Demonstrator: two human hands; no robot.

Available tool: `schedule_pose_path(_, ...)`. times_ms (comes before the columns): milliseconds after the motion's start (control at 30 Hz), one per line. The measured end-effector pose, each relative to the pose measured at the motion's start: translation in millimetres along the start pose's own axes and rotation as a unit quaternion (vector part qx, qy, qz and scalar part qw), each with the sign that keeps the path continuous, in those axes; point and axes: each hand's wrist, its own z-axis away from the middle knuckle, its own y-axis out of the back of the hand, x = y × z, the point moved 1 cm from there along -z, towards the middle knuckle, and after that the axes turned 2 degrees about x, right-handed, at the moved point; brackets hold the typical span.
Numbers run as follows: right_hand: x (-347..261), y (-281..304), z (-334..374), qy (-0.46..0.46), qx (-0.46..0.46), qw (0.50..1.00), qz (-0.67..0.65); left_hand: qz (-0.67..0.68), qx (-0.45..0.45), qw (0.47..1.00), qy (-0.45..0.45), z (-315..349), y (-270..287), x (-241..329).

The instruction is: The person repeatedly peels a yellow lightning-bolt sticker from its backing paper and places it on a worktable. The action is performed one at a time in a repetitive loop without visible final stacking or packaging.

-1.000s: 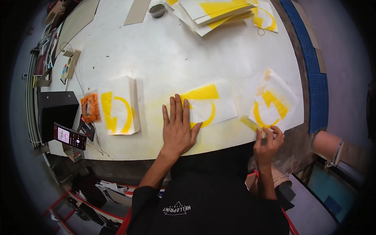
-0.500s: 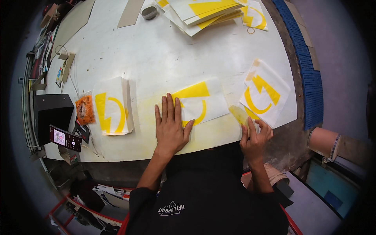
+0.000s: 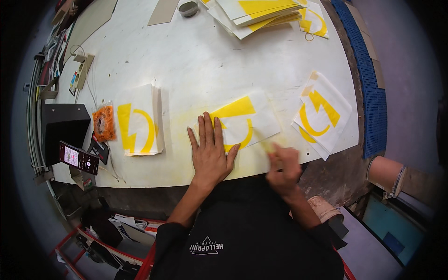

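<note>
A white paper piece with yellow printed shapes (image 3: 261, 112), perhaps a flat bag, lies on the table in front of me. My left hand (image 3: 209, 156) rests flat on its left end, fingers stretched out. Just off its lower right edge, my right hand (image 3: 283, 169) is closed, smeared by motion. It grips a thin, translucent yellowish flat piece (image 3: 268, 145), like a scraper, mostly blurred. Further right lie a few similar printed papers (image 3: 326, 116), overlapping at an angle. To the left stands a neat stack of the same papers (image 3: 138, 123).
The white table (image 3: 158, 56) carries a larger pile of printed papers (image 3: 261, 14) and a small grey round container (image 3: 188, 9) at the back. An orange packet (image 3: 103, 123), a phone (image 3: 78, 157), a black box (image 3: 63, 128) and a power strip (image 3: 84, 71) sit at the left.
My right hand has swung left from the right-hand papers toward the middle paper, bringing the yellowish flat piece with it. My left hand stays on the paper; the view has shifted slightly.
</note>
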Motion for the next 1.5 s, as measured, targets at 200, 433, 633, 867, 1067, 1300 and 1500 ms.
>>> schedule_pose_path(200,29.6,-15.8,-36.3,0.04,-0.01,0.983,0.178,0.008,0.01,1.0,0.008,1.2,-0.1,-2.3)
schedule_pose_path(433,15.3,-60.9,-64.5,0.155,-0.098,0.983,0.012,0.019,0.027,0.999,0.003,-1.1,-1.2,-0.7)
schedule_pose_path(633,43.1,-33.9,-110.6,0.037,0.043,0.997,0.055,-0.006,0.013,0.999,0.049,6.7,26.9,25.1)
schedule_pose_path(867,14.2,-37.9,-73.3,0.123,-0.004,0.992,0.038,0.281,0.064,0.948,-0.136,-78.0,54.0,-17.0)
schedule_pose_path(1067,-33.3,-65.4,-24.2,0.214,-0.15,0.965,-0.015,0.283,-0.233,0.913,-0.181,-129.2,47.1,-35.6)
schedule_pose_path(1300,-8.7,-30.8,-15.0,0.13,-0.105,0.985,0.033,0.225,-0.188,0.93,-0.22,-118.3,35.8,-41.2)
schedule_pose_path(1500,-26.7,3.3,30.5,0.181,-0.202,0.961,-0.052,0.05,-0.048,0.981,-0.182,-78.0,46.2,-22.6)
